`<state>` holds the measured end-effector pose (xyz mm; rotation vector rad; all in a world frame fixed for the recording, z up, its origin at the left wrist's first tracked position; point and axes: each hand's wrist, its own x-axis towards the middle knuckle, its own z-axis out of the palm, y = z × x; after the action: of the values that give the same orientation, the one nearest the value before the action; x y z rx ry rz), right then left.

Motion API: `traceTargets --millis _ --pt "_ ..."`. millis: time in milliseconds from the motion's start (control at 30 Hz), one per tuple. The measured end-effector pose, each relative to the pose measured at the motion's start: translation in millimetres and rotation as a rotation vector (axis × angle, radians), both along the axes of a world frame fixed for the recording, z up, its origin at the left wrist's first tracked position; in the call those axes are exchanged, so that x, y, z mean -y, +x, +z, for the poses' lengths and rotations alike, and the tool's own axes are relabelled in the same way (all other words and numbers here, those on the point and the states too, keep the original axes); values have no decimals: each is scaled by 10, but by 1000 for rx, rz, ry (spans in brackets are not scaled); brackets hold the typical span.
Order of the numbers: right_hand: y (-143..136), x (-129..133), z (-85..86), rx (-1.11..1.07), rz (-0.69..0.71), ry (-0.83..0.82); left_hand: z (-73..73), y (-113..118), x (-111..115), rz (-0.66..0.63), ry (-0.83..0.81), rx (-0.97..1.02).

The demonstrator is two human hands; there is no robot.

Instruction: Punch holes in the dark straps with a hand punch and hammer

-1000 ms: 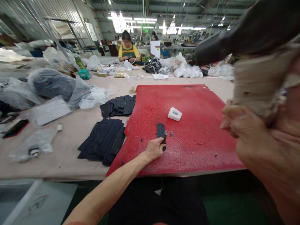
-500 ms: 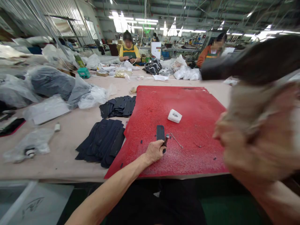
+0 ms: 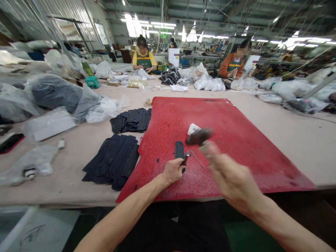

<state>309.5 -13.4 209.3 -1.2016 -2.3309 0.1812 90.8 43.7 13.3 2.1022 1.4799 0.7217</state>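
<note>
My left hand (image 3: 173, 170) is closed around a metal punch (image 3: 186, 156), whose shiny top points up. Under it lies a dark, narrow fabric or leather piece (image 3: 179, 148) on a red mat (image 3: 231, 140). Closed on the handle of a hammer (image 3: 198, 136), my right hand (image 3: 228, 171) is above the mat, to the right of the punch. The hammer head is blurred by motion. A thin metal rod with a looped end (image 3: 197, 159) lies right of the dark piece. Partly behind the hammer sits a small white block (image 3: 193, 128).
Left of the mat lie two piles of dark cut pieces, a large pile (image 3: 112, 161) and a smaller pile (image 3: 132, 120). Plastic-wrapped bundles (image 3: 55, 92) cover the far left. Two people work across the table, one in yellow sleeves (image 3: 153, 60), one in orange sleeves (image 3: 225, 66).
My right hand has swung the hammer down and left from high at the right edge to near the punch. My left hand stays in place on the punch.
</note>
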Motion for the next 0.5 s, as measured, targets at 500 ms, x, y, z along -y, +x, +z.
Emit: traceTargets --millis 500 --pt "37 -91 -175 -88 -95 -235 35 -15 7 21 10 23"
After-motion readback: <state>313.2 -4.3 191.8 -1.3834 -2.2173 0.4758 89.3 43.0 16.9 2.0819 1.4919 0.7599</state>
